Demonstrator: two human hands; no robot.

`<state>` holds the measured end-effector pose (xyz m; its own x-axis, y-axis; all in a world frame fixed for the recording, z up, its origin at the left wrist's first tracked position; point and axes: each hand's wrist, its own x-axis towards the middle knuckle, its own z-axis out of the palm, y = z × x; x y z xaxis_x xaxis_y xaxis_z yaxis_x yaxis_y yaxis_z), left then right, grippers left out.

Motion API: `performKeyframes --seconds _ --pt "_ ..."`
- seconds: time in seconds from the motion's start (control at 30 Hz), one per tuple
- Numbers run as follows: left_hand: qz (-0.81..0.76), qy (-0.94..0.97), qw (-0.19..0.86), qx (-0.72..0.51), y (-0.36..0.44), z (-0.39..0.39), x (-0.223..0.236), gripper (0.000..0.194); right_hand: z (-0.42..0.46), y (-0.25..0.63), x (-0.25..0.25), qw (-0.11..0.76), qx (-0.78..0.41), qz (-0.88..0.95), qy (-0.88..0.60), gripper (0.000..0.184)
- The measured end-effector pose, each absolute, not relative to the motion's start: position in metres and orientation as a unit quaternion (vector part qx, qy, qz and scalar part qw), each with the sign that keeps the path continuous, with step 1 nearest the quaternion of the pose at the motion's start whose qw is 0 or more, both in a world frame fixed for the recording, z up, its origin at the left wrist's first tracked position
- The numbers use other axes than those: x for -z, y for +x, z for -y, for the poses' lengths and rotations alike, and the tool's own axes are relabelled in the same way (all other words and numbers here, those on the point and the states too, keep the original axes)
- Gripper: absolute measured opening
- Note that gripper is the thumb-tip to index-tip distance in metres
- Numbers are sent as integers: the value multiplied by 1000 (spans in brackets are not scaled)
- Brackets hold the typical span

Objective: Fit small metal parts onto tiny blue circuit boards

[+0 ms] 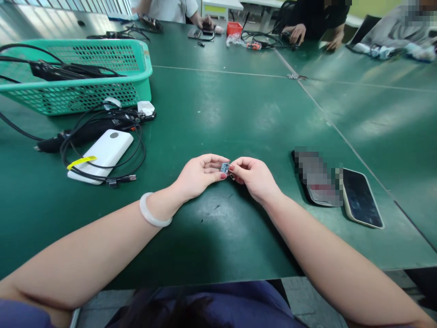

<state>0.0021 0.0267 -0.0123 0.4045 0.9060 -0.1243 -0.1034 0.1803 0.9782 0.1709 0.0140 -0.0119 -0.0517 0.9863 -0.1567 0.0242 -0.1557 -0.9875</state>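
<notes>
you have a small circuit board (224, 167) between your two hands, raised over the green table (205, 246) in front of you. it is a flat, four-sided piece, blue-grey, its upper face dotted with dark and pale specks; the separate parts on it are too small to make out. that specked face is turned up toward you. its long axis seems to run away from you, with the far end leaning a little to the right, though the board is nearly square and your fingers cover some of its edges, so you can't be sure.

your left hand (200, 176) is clamped on the board, thumb at the near edge and fingers behind it. your right hand (255, 178) has its thumb and forefinger pinched together, touching the board's right edge; what lies between them is hidden. just below those fingertips a small metallic piece (232, 176) shows.
</notes>
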Motion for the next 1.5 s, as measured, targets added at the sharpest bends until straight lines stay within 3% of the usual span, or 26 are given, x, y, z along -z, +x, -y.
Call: performKeyframes --seconds 0.4,0.63,0.83,0.9,1.03,1.17,1.5 --pt "-384 495 674 -392 3 -26 10 39 -9 166 11 448 -422 540 -573 34" --pt "-365 443 702 -421 4 -26 11 36 -4 161 12 461 -290 611 -575 19" --pt "-342 387 733 -443 5 -25 8 36 -14 170 15 477 -391 580 -532 32" --pt "-358 359 729 -459 4 -27 8 33 -16 175 16 447 -341 624 -542 32" --pt "-388 322 714 -485 2 -32 9 23 -13 177 17 311 -204 752 -545 5" --pt "-402 320 707 -486 2 -33 11 12 -13 172 20 244 -160 790 -540 5" --pt "-414 337 694 -483 4 -30 10 12 -15 172 19 259 -163 787 -536 18"
